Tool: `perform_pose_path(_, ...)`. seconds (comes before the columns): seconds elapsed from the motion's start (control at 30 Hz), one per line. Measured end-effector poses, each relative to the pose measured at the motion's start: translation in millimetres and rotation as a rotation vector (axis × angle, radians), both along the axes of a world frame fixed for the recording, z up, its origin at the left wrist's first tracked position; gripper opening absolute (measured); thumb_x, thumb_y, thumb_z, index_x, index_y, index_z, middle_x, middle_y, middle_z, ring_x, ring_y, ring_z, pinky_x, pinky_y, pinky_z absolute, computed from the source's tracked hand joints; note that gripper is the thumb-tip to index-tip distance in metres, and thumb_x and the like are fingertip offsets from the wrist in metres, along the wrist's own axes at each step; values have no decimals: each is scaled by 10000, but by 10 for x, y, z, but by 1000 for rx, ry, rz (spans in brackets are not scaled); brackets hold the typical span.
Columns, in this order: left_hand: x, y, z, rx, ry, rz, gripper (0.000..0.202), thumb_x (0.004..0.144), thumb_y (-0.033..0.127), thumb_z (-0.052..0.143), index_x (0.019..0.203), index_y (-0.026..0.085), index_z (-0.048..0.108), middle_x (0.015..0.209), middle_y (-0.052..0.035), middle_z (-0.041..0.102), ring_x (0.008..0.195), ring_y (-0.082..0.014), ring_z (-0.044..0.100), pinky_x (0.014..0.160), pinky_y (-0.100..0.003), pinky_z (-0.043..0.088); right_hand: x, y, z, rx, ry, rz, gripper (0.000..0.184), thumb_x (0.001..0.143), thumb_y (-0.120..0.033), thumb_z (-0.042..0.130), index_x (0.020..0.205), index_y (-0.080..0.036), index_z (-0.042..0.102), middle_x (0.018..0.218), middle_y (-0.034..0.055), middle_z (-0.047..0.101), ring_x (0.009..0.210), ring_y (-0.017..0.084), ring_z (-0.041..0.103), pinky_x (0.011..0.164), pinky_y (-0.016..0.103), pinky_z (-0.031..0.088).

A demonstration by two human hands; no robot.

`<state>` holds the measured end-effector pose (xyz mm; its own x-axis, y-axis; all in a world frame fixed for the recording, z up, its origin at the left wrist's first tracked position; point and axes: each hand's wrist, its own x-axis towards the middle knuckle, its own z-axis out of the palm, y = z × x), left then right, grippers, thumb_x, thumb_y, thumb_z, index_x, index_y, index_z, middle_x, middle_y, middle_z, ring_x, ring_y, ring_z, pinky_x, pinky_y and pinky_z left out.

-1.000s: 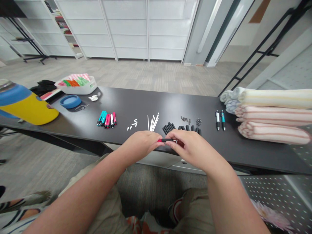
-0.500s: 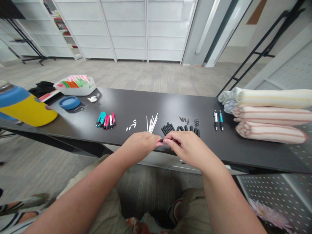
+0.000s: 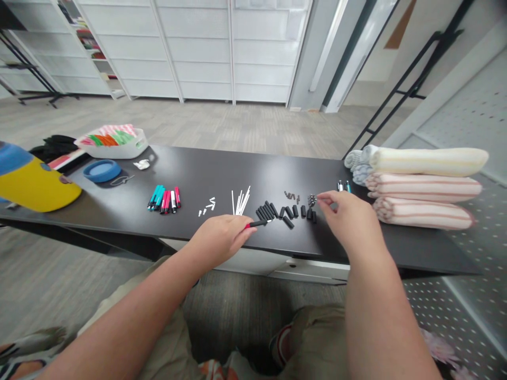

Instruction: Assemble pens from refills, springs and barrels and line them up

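Left hand [image 3: 222, 238] is closed around one end of a thin pen [image 3: 257, 224], red by the fingers and black toward its free tip. It is held roughly level just above the near part of the table [image 3: 222, 169], tip pointing right toward the black grips [image 3: 266, 211]. Right hand [image 3: 348, 217] is well apart from the left, palm down over the right part of the table. Its thumb and forefinger are brought close together right at the small pile of springs [image 3: 312, 199]; cannot tell if they are closed on a spring or only touching the pile. Black grips lie in a tight slanted row just beyond the pen tip, with short black caps [image 3: 292, 212] loose beside them on the right. A few tiny dark bits [image 3: 292, 195] lie behind the caps, near the springs. White refills [image 3: 240, 200] fan out just left of the grips, and small white tips [image 3: 206, 207] are scattered further left. Teal and pink barrels [image 3: 163, 198] are bunched left of those. Two finished pens [image 3: 344, 184] peek out behind the right hand. Rolled striped towels [image 3: 423, 182] are stacked at the right end of the table. At the far left are a blue bowl [image 3: 102, 170], a white basket [image 3: 114, 143] of coloured items and a yellow and blue object [image 3: 34, 184] at the table edge.
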<state>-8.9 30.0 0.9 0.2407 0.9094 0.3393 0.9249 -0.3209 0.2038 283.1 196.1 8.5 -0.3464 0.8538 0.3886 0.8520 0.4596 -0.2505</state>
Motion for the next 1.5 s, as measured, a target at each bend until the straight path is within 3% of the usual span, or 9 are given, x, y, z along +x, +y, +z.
perform_pose_path(0.23,19,6,13,-30,-18,-12,291,1103,370,496,1109,171,708,1015,-82,799,922,-248,775,811,-347,575,-43,28,-68,-28,-52,18,163,946,-299,674,983,-256,827,1013,43,781,850,238,704,678,349,441)
perform_pose_path(0.83,-8,-5,12,-19,-24,-13,290,1103,392,493,1096,192,703,1009,-64,802,919,-236,766,793,-324,545,-6,103,-156,-62,-84,1,134,933,-345,687,908,-262,789,985,39,775,848,241,696,682,349,422)
perform_pose_path(1.37,-84,-43,40,-35,-30,8,283,1099,395,503,1131,197,703,1019,-54,803,957,-223,763,818,-317,548,-1,64,-78,-129,-152,-118,256,921,-460,662,824,-252,775,741,88,762,629,267,655,565,372,366)
perform_pose_path(1.5,-111,-51,62,-16,-38,18,289,1104,398,491,1113,197,699,1039,-52,802,959,-227,759,816,-324,544,-69,-79,79,-118,71,-121,258,932,-473,680,889,-248,799,736,68,766,668,258,687,621,373,430)
